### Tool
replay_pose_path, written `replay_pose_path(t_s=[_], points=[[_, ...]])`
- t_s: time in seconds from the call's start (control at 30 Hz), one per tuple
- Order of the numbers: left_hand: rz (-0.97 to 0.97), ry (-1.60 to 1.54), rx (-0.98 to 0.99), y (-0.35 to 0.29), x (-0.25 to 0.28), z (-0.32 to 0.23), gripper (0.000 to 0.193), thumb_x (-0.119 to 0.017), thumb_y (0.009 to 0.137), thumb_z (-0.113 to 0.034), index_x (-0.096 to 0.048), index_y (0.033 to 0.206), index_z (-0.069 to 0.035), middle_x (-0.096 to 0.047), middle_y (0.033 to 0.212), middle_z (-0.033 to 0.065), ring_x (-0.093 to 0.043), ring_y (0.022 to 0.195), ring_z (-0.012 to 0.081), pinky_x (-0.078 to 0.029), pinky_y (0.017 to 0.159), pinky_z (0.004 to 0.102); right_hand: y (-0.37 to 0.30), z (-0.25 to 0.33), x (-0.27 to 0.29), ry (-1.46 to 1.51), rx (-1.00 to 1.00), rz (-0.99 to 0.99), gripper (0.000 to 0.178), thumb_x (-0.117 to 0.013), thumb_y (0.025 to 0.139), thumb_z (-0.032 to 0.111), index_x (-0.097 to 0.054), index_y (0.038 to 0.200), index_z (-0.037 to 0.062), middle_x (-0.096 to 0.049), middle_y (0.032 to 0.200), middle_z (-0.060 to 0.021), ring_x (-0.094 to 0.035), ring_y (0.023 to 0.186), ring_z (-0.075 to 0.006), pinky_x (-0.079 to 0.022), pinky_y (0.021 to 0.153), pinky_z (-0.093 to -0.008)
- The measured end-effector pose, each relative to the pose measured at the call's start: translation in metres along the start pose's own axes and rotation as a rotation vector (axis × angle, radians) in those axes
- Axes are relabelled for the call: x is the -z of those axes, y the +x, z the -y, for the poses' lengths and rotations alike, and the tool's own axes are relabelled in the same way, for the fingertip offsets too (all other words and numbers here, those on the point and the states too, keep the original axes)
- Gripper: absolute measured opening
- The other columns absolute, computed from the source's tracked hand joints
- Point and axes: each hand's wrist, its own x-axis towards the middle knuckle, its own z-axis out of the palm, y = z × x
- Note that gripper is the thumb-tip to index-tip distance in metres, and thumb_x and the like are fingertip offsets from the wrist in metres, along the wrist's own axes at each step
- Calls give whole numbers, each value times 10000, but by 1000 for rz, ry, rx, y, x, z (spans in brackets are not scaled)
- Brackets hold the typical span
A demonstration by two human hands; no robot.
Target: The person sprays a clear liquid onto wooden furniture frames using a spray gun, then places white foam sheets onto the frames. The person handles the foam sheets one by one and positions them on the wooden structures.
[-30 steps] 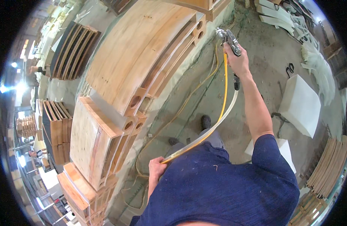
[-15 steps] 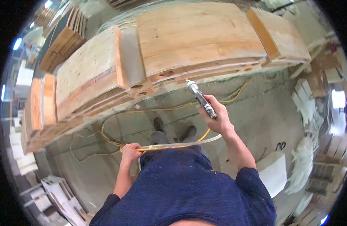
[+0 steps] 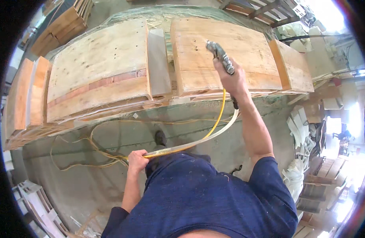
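My right hand (image 3: 232, 79) is wrapped around the grip of a metal spray gun (image 3: 220, 55), raised above the middle wooden panel (image 3: 246, 51). The gun's nozzle points to the far left, over the panel's left part, where a faint pale haze shows. A yellow hose (image 3: 221, 113) and a clear whitish hose (image 3: 222, 129) hang from the gun and curve back toward my body. Low in front of me, my left hand (image 3: 137, 160) is closed around both hoses. Its fingers are partly hidden.
A pale wooden panel (image 3: 99, 67) with dark spots lies left of the middle one, a grey strip (image 3: 157, 59) between them. Smaller wooden pieces stand at both ends of the row. Hose loops (image 3: 91, 142) lie on the concrete floor. Stacked boards (image 3: 63, 31) stand far left.
My right hand has carried the spray gun forward, from the row's near edge to over the middle panel. The hoses now stretch farther. My left hand still grips them, and the view has shifted.
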Motion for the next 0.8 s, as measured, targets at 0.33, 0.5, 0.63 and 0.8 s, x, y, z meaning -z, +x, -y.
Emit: replay_pose_path(t_s=[0.33,0.5,0.63,0.8], points=[[104,61,-155,48,37,15,112,-734,636,-226,-700,700,-141,-646,660,115,-636,635,318,-485,595,399,-141,-22,-10,-70,-90,314,291,-685,854,245,-581,1040,46,-625,787,-173,-640,727,-325,-498,670,-391],[109,93,-197,63,29,-6,132,-716,642,-178,-689,740,-95,-648,681,132,-646,650,301,-491,593,369,-152,-20,20,32,-207,215,338,-677,859,265,-560,1090,48,-640,833,-166,-644,768,-323,-501,693,-377],[101,130,-221,65,5,-26,98,-695,653,-188,-699,728,-125,-643,679,131,-630,651,339,-490,605,412,-140,-57,51,54,-220,151,340,-670,862,277,-557,1089,50,-641,835,-165,-641,783,-338,-499,690,-383],[109,193,-181,61,-43,-93,106,-680,651,-173,-692,737,-112,-639,698,146,-637,687,338,-495,634,416,-138,-152,122,156,-373,-55,237,-653,893,272,-603,992,63,-543,698,-70,-488,638,-146,-441,614,-306]])
